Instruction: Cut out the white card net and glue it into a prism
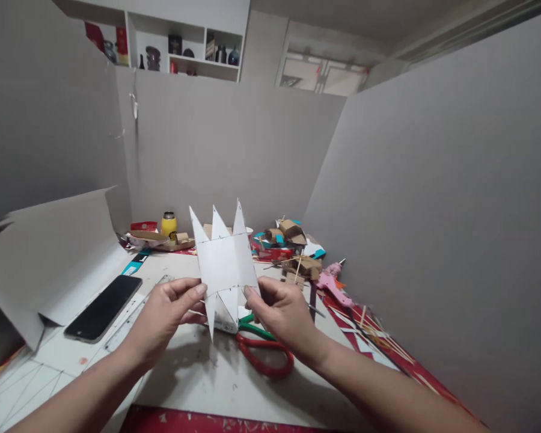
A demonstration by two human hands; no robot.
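Observation:
A white paper cutout [223, 261] with pointed triangular flaps along its top and bottom is held up over the table. Dark pencil or pen lines mark the bases of its flaps, and it bends slightly along vertical creases. My left hand [178, 304] pinches its left edge between thumb and fingers. On the lower right edge, my right hand [282, 307] grips it in the same way, its fingertips partly behind the paper. Below and behind the cutout lie scissors [264, 355] with one red and one green handle; their blades are mostly hidden.
A black phone [103, 308] lies at left beside a clear ruler [137, 313] and a curled white sheet [54, 258]. Cardboard pieces [293, 231], a yellow jar [168, 225] and a pink glue gun [336, 284] sit farther back. Thin sticks [388, 340] line the right edge.

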